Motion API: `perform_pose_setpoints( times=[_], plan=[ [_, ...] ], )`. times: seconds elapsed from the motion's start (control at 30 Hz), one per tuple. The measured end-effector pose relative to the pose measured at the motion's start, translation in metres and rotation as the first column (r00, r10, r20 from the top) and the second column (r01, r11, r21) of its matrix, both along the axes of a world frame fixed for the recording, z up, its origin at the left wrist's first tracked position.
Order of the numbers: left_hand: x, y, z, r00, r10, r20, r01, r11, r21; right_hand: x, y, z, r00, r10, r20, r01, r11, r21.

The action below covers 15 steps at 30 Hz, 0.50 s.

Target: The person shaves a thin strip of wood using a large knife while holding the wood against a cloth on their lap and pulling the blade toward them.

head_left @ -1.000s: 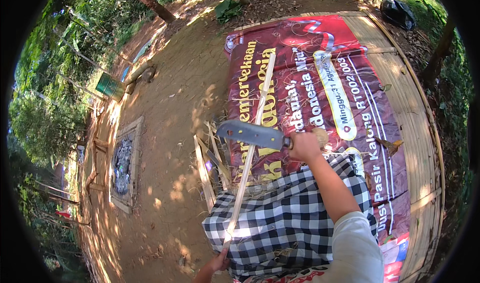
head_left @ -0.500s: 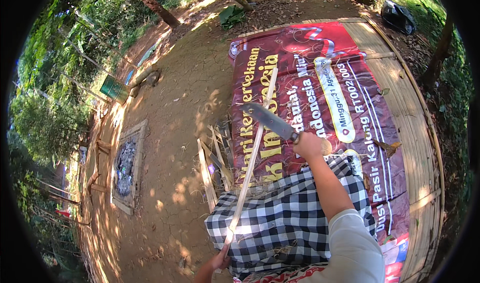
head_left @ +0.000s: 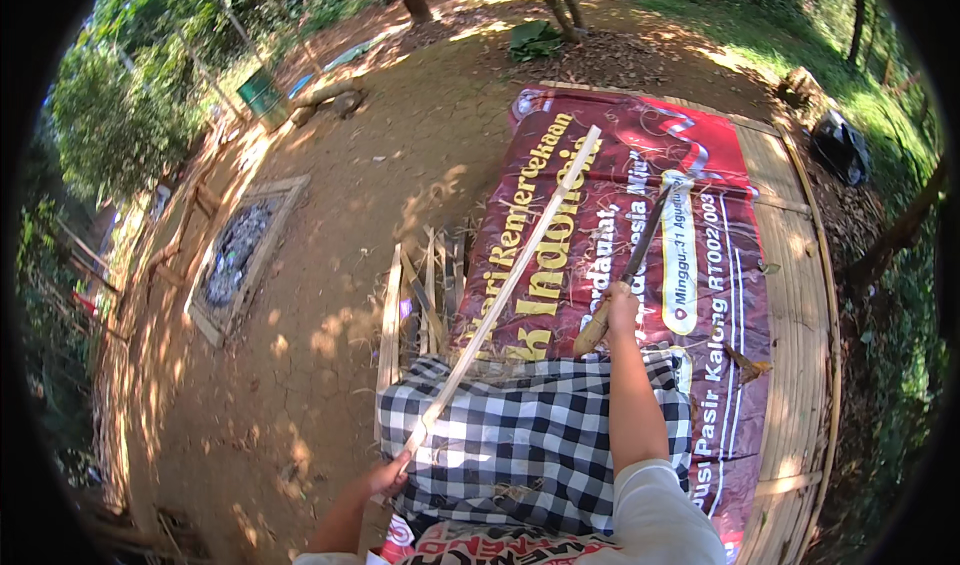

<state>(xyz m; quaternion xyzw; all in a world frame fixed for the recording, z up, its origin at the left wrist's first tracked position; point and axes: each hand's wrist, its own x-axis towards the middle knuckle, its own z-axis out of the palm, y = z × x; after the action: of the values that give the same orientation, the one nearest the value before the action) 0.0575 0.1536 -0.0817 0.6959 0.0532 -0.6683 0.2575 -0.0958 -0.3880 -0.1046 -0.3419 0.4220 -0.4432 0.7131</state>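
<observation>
My left hand (head_left: 388, 475) is closed on the lower end of a long, pale bamboo strip (head_left: 512, 283). The strip slants up and away to the right, across the black-and-white checked cloth (head_left: 520, 420) over my lap and above a red printed banner (head_left: 560, 235). My right hand (head_left: 621, 310) grips the wooden handle of a machete (head_left: 650, 233). Its dark blade points away from me, seen nearly edge-on and apart from the strip. Thin curled shavings lie on the banner and the cloth.
The banner covers a bamboo-slat platform (head_left: 795, 315). Several split bamboo pieces (head_left: 392, 315) lie at its left side. Further left is a framed ash pit (head_left: 240, 255) in bare earth. A green drum (head_left: 262, 98) stands far left; a black plastic bag (head_left: 840, 148) sits far right.
The machete has come off the strip, swinging right and turning from pointing left across it to pointing away. My left hand still holds the strip. The whole view has shifted and turned.
</observation>
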Motion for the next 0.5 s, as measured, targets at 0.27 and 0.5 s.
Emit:
perform_pose_setpoints(
  times=[0.27,0.5],
  plan=[
    [-0.031,-0.014,0.054,0.975,0.096,0.199,-0.067,0.987,-0.148,-0.001,0.014,0.006,0.995,-0.004,-0.099,-0.009,0.992,-0.126],
    [-0.039,-0.035,0.080,0.958,0.200,0.204,-0.064,0.846,-0.530,-0.010,0.027,0.020,0.984,-0.072,-0.161,0.034,0.973,-0.228]
  ],
)
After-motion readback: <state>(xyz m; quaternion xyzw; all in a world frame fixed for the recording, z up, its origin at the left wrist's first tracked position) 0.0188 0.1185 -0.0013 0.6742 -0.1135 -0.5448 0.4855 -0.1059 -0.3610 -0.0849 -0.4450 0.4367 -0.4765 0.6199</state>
